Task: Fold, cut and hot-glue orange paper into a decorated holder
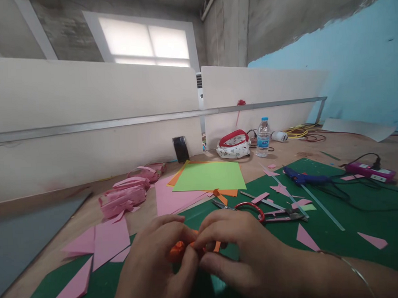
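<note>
Both hands meet low in the middle of the view over a green cutting mat [338, 244]. My left hand [154, 265] and my right hand [236, 248] pinch a small folded piece of orange paper [177, 249] between their fingertips. The fingers of both hands are curled tight around it, hiding most of it. A thin bracelet sits on my right wrist. Red-handled scissors [254, 207] lie on the mat just beyond my right hand.
Pink paper scraps [107, 241] and pink rolled pieces [123, 198] lie to the left. A green sheet [209, 177] rests on orange and pink sheets. A blue glue gun [299, 177], a water bottle [262, 138], a pouch [233, 145] and a phone [181, 149] stand behind, against white partitions.
</note>
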Demonstrator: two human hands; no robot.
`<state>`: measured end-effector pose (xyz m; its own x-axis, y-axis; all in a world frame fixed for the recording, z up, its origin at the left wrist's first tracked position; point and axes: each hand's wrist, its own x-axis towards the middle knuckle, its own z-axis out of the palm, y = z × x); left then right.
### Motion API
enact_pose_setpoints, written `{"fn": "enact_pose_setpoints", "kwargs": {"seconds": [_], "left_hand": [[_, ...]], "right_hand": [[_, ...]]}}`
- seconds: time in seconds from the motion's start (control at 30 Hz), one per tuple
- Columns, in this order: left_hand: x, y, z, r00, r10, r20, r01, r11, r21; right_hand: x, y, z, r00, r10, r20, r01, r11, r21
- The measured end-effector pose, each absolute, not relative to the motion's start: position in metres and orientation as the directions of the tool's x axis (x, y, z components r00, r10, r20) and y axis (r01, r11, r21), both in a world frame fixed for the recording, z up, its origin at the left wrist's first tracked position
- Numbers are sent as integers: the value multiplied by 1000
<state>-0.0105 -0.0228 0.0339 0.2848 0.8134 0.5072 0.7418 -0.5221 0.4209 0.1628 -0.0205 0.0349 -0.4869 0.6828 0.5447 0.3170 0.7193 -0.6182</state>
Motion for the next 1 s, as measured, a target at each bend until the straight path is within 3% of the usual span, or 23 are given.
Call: {"fn": "enact_pose_setpoints", "kwargs": {"seconds": [0.13,0.2,0.27,0.43,0.57,0.7,0.87,1.0], "left_hand": [[-15,-18,35,373,694,615,730,-629,267],[-14,-17,34,457,601,656,701,-698,151],[-12,-18,33,517,540,664,671,-737,78],[-7,-22,29,521,586,621,699,-710,84],[-7,-21,25,542,539,645,715,-699,-16],[-7,-21,22,554,539,635,715,-699,-31],[-8,-20,24,600,542,588,703,-708,-64],[-13,-16,31,644,501,578,674,-729,-120]], "right_hand": [[167,-13,45,-432,865,253,189,361,-913],[167,-7,42,-412,900,146,144,222,-964],[167,-3,38,-430,896,112,140,189,-972],[170,-2,35,-508,844,170,275,346,-897],[171,-7,36,-534,768,353,429,606,-670],[169,-11,30,-549,686,477,477,726,-496],[166,-14,20,-513,648,563,502,759,-415],[165,-15,23,-502,633,590,464,772,-434]]}}
